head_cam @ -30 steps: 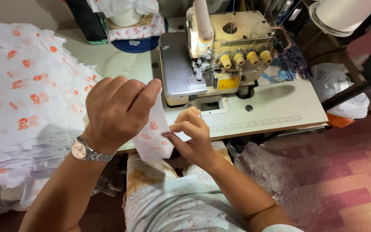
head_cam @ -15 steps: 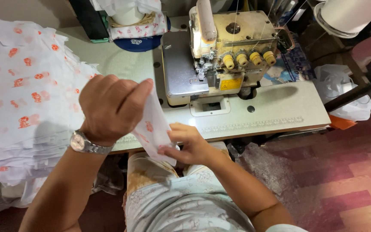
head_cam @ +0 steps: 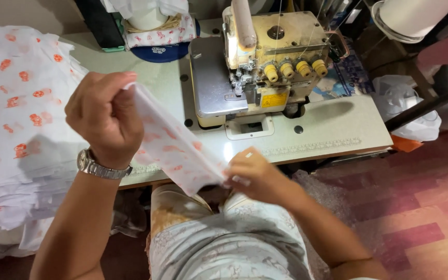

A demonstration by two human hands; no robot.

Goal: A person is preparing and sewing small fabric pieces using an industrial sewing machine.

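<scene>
left hand (head_cam: 105, 116): raised up over the front edge of the table, fist closed tight on the top end of the fabric strip (head_cam: 175, 148). steel wristwatch (head_cam: 99, 167) on that wrist.

right hand (head_cam: 257, 176): lower down, just off the table edge above the lap, fingers pinched shut on the strip's bottom end. it's a bit blurred so can't make out exactly which fingers do the pinching.

strip position: stretched between both hands in the air, in front of the table, not resting on anything.

long axis: runs on a diagonal, from upper left at the left fist down to lower right at the right hand. pulled pretty much taut, slight sag maybe.

which hand is nearer what: the right hand is the one closer to the sewing machine (head_cam: 270, 62), which sits just behind and above it on the table (head_cam: 338, 129). the left hand is closer to the fabric pile (head_cam: 16, 119).

strip looks: thin white cloth, pale orange-red printed blobs, narrow and long, edges a bit curled.

pile looks: same white and orange print, lots of layers stacked on the left side, hanging over the table edge.

machine: cream coloured overlock type, four yellow knobs (head_cam: 296, 69) in a row on the front.
</scene>
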